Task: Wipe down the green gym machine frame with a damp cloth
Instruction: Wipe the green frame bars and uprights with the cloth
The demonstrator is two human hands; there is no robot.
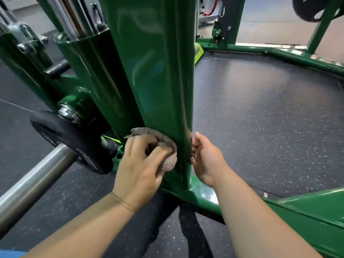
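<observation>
A glossy green upright post (160, 75) of the gym machine frame rises through the middle of the view. My left hand (140, 164) grips a bunched grey cloth (165, 144) and presses it against the post's left face, low down near the base. My right hand (206, 157) lies against the post's right edge at the same height, fingers fairly straight and partly hidden behind the post. The green base rail (202, 196) runs rightward from the post's foot.
A steel barbell sleeve (35, 179) with a black weight plate (74, 140) juts in at the lower left, close to my left hand. Speckled black rubber floor (260, 118) spreads right. More green frame rails (279, 53) border it. Another black plate (309, 8) hangs top right.
</observation>
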